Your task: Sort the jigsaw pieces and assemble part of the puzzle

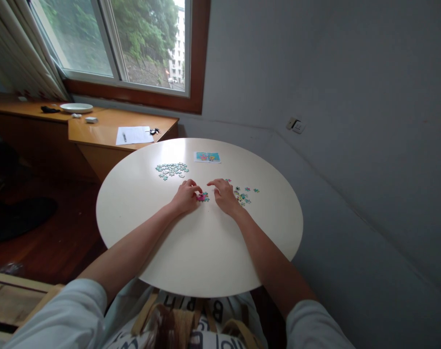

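My left hand rests on the white table with its fingers curled, their tips on a small joined patch of jigsaw puzzle pieces in pink and teal. Part of that patch is hidden under the fingers. Just to the right of it, my right hand hovers low over the table, index finger and thumb apart and nothing visible between them. Loose colourful puzzle pieces lie beside and partly behind the right hand. Farther off to the left is a spread of pale teal puzzle pieces.
A picture card lies at the far side of the round white table. Beyond it, a wooden desk holds a sheet of paper, keys and a white plate. A wall stands on the right.
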Tool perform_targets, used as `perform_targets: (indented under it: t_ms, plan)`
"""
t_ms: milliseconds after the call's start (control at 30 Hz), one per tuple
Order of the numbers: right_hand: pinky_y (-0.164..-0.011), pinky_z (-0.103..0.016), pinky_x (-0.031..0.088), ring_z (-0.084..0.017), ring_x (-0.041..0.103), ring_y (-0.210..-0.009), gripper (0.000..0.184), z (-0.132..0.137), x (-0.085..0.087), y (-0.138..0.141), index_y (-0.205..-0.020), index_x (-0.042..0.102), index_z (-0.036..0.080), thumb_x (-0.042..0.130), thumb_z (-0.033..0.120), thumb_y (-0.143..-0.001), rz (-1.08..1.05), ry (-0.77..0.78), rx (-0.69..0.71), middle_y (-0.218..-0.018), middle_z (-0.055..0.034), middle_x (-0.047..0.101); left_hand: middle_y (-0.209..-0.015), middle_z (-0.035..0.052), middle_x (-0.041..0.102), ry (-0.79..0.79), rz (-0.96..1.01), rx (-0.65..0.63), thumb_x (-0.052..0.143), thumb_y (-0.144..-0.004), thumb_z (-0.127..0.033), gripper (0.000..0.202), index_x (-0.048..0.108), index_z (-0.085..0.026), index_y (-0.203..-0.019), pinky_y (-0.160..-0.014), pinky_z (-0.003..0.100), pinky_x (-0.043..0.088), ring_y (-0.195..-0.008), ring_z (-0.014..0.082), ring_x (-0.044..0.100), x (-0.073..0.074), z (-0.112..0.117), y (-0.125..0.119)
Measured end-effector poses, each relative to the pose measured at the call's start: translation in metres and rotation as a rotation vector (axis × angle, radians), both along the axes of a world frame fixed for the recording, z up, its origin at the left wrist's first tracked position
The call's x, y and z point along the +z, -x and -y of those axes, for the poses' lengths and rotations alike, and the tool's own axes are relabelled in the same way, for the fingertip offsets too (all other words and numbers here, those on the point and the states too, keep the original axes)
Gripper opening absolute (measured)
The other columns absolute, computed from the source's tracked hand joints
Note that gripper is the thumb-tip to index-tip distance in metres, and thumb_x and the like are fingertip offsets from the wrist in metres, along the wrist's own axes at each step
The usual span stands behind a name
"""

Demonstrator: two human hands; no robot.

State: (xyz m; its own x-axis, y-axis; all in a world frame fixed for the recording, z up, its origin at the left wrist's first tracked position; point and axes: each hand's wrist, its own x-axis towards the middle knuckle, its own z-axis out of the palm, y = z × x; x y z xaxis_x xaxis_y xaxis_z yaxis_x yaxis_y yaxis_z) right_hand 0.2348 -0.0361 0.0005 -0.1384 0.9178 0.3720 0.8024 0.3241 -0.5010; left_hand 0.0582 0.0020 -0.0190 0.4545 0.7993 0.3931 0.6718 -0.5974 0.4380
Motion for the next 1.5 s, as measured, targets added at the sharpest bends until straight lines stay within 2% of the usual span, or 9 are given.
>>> perform_targets:
  t_ms: [100,233,400,500,733,1033,1267,1367,1500]
  plan:
    - [-0.100,-0.044,0.029,-0.024,0.044,-0.116,0.043,-0.001,-0.006,-0.001,-0.097,0.071,0.027,0.043,0.001,-0.078,0.082,0.073,0.024,-0.120,-0.0061,0.056,-0.092,0.0071,0.053,-0.036,0.084,0.029,0.044,-0.069,0.000,0.039,0.070,-0.020,-0.090,-0.085,0.037,0.045,-0.092,0.0220,0.050,0.000,-0.001,0.000]
    - [-0.102,-0.043,0.028,-0.022,0.043,-0.119,0.042,-0.003,-0.010,-0.001,-0.094,0.072,0.027,0.043,0.001,-0.079,0.115,0.102,0.032,-0.123,-0.0045,0.055,-0.092,0.0069,0.052,-0.089,0.141,0.061,0.043,-0.070,0.001,0.041,0.070,-0.021,-0.092,-0.085,0.036,0.046,-0.094,0.0221,0.050,-0.001,-0.003,0.001]
    - [-0.098,-0.041,0.032,-0.022,0.048,-0.112,0.043,0.000,-0.003,0.001,-0.107,0.067,0.026,0.041,0.002,-0.081,0.059,0.056,0.019,-0.118,-0.0062,0.058,-0.094,0.0075,0.054,-0.013,-0.004,0.065,0.050,-0.070,-0.003,0.032,0.073,-0.022,-0.082,-0.084,0.040,0.045,-0.091,0.0241,0.051,-0.002,-0.002,0.001]
    - [-0.098,-0.042,0.032,-0.022,0.048,-0.112,0.045,0.001,0.001,0.002,-0.115,0.063,0.026,0.041,0.004,-0.082,0.025,0.021,0.009,-0.119,-0.0066,0.058,-0.095,0.0078,0.055,0.008,-0.037,0.069,0.050,-0.071,-0.005,0.032,0.074,-0.022,-0.084,-0.085,0.040,0.045,-0.092,0.0245,0.051,-0.002,-0.002,0.001]
    - [-0.099,-0.044,0.031,-0.023,0.046,-0.115,0.038,-0.002,-0.008,0.001,-0.097,0.071,0.028,0.044,0.004,-0.082,0.131,0.113,0.042,-0.120,-0.0055,0.057,-0.095,0.0071,0.055,-0.035,0.041,0.078,0.047,-0.072,-0.003,0.038,0.071,-0.022,-0.095,-0.087,0.038,0.046,-0.095,0.0229,0.051,-0.001,-0.002,0.001]
    - [-0.096,-0.041,0.034,-0.022,0.047,-0.114,0.039,0.003,0.000,0.005,-0.118,0.060,0.024,0.042,0.010,-0.086,0.038,0.004,0.013,-0.121,-0.0068,0.057,-0.098,0.0080,0.056,0.013,-0.066,0.045,0.050,-0.073,-0.008,0.031,0.073,-0.024,-0.085,-0.086,0.044,0.044,-0.095,0.0262,0.051,0.000,0.001,-0.001]
    - [-0.101,-0.044,0.029,-0.023,0.044,-0.119,0.034,0.001,-0.008,0.007,-0.106,0.068,0.028,0.044,0.013,-0.087,0.168,0.114,0.052,-0.125,-0.0062,0.055,-0.096,0.0070,0.055,-0.055,0.045,0.095,0.046,-0.071,-0.004,0.039,0.070,-0.022,-0.096,-0.087,0.039,0.046,-0.096,0.0231,0.051,-0.003,-0.003,0.000]
    - [-0.101,-0.044,0.029,-0.022,0.045,-0.117,0.033,0.000,-0.008,0.005,-0.106,0.067,0.027,0.043,0.013,-0.088,0.144,0.093,0.049,-0.123,-0.0063,0.056,-0.095,0.0068,0.056,-0.039,0.011,0.105,0.047,-0.071,-0.006,0.034,0.071,-0.022,-0.088,-0.086,0.039,0.046,-0.095,0.0234,0.052,-0.003,-0.003,0.001]
    - [-0.099,-0.043,0.031,-0.022,0.047,-0.114,0.037,0.001,-0.003,0.005,-0.116,0.061,0.026,0.042,0.013,-0.088,0.056,0.008,0.031,-0.120,-0.0068,0.058,-0.096,0.0068,0.057,-0.002,-0.049,0.093,0.050,-0.072,-0.008,0.030,0.072,-0.023,-0.083,-0.086,0.040,0.046,-0.093,0.0237,0.054,-0.004,-0.002,0.000]
